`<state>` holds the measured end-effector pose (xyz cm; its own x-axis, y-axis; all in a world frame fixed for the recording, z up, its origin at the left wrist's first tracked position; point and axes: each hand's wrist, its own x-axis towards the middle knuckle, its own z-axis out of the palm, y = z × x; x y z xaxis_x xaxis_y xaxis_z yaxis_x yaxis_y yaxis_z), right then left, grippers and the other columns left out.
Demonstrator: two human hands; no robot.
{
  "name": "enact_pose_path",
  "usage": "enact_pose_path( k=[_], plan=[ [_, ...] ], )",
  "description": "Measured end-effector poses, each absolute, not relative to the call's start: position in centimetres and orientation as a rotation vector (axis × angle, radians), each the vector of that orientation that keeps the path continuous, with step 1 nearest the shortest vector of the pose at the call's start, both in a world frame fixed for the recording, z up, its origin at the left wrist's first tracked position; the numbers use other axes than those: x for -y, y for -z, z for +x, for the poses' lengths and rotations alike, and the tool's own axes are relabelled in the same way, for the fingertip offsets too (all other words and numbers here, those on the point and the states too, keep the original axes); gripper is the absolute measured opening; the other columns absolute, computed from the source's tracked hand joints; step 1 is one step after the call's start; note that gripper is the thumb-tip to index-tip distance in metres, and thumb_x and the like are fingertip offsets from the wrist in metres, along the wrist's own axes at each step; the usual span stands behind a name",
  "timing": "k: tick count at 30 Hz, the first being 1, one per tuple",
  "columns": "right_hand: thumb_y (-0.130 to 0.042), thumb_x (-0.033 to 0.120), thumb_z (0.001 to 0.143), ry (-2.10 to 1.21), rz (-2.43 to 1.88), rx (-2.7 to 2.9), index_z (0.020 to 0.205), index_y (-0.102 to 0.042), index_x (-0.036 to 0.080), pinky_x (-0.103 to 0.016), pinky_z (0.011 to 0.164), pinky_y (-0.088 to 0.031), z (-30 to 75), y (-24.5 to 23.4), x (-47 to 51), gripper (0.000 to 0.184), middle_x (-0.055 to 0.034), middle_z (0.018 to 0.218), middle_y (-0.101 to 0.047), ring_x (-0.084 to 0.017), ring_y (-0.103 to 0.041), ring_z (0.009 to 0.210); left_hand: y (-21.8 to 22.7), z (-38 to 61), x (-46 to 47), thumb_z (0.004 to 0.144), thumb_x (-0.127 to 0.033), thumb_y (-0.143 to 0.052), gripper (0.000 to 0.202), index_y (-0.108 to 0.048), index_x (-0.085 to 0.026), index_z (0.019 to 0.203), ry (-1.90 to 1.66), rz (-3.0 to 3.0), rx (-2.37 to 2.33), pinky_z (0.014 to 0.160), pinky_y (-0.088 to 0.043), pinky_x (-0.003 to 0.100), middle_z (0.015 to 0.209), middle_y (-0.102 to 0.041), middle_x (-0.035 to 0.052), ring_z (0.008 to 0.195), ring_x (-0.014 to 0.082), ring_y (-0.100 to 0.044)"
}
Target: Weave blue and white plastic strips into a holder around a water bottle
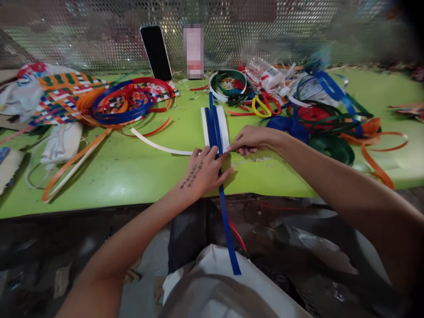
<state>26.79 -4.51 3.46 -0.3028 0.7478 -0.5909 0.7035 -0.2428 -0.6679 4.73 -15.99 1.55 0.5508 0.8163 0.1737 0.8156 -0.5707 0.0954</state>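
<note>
Blue strips [213, 126] and white strips [222, 128] lie side by side, upright across the green table [132, 168]. One long blue strip [228, 229] hangs over the table's front edge toward my lap. My left hand [205, 170] lies flat on the strips' near ends, fingers stretched out and pressing them down. My right hand [250, 139] pinches the end of a white strip at the right side of the bundle. A curved white strip [159, 145] runs from the left toward my left hand.
Coils of blue, orange and red strips [122, 104] and a woven mat [62, 95] lie at the left. A tangle of green, red, blue and orange strips [318, 119] fills the right. A phone [155, 52] leans on the mesh wall. A plastic bottle [266, 75] lies behind.
</note>
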Motion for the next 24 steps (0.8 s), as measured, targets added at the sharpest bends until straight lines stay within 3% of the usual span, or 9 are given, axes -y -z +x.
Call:
enact_pose_path(
  k=[6, 9, 12, 16, 20, 24],
  plan=[
    [-0.102, 0.038, 0.076, -1.752, -1.867, 1.593, 0.064, -0.072, 0.019, -0.023, 0.044, -0.055, 26.6, -2.4, 4.7, 0.038, -0.0065, 0.061, -0.073, -0.014, -0.064, 0.048, -2.2, 4.5, 15.5, 0.114, -0.055, -0.048, 0.053, -0.065, -0.023, 0.152, -0.325, 2.735, -1.439, 0.104, -0.047, 0.049, 0.128, -0.07, 0.0133, 0.121, 0.0337, -0.063],
    [-0.103, 0.039, 0.074, -1.727, -1.897, 1.578, 0.063, -0.071, 0.019, -0.023, 0.045, -0.056, 26.6, -2.3, 5.0, 0.04, -0.0066, 0.06, -0.073, -0.014, -0.066, 0.048, -2.5, 4.4, 14.1, 0.117, -0.036, -0.044, 0.041, -0.068, -0.017, 0.145, -0.312, 2.719, -1.462, 0.097, -0.051, 0.044, 0.122, -0.075, 0.0132, 0.113, 0.0298, -0.068],
    [-0.104, 0.041, 0.073, -1.728, -1.902, 1.605, 0.064, -0.071, 0.018, -0.022, 0.046, -0.057, 26.4, -2.8, 5.2, 0.041, -0.0072, 0.06, -0.073, -0.015, -0.068, 0.05, -2.2, 4.1, 12.1, 0.109, -0.01, -0.044, 0.039, -0.076, -0.019, 0.13, -0.252, 2.784, -1.373, 0.088, -0.053, 0.038, 0.113, -0.077, 0.0109, 0.106, 0.0263, -0.069],
    [-0.104, 0.041, 0.073, -1.756, -1.9, 1.6, 0.065, -0.07, 0.017, -0.021, 0.043, -0.056, 26.4, -3.0, 5.4, 0.042, -0.0064, 0.058, -0.072, -0.015, -0.069, 0.049, -0.9, 3.8, 10.4, 0.109, -0.011, -0.048, 0.035, -0.082, -0.018, 0.114, -0.328, 2.796, -1.307, 0.089, -0.055, 0.036, 0.103, -0.075, 0.0111, 0.105, 0.0267, -0.069],
    [-0.101, 0.039, 0.077, -1.748, -1.894, 1.613, 0.065, -0.071, 0.017, -0.021, 0.042, -0.055, 26.6, -2.6, 5.1, 0.039, -0.0068, 0.059, -0.073, -0.016, -0.07, 0.049, 0.3, 3.7, 9.8, 0.113, -0.019, -0.045, 0.036, -0.078, -0.015, 0.127, -0.463, 2.71, -1.262, 0.099, -0.055, 0.038, 0.111, -0.073, 0.013, 0.109, 0.0265, -0.068],
    [-0.102, 0.041, 0.075, -1.729, -1.902, 1.639, 0.065, -0.07, 0.018, -0.023, 0.044, -0.057, 26.7, -2.4, 5.0, 0.04, -0.0076, 0.059, -0.073, -0.017, -0.07, 0.05, 1.0, 3.8, 9.3, 0.108, -0.013, -0.047, 0.048, -0.068, -0.02, 0.151, -0.518, 2.685, -1.253, 0.113, -0.051, 0.046, 0.142, -0.068, 0.0158, 0.132, 0.0295, -0.063]
  ],
)
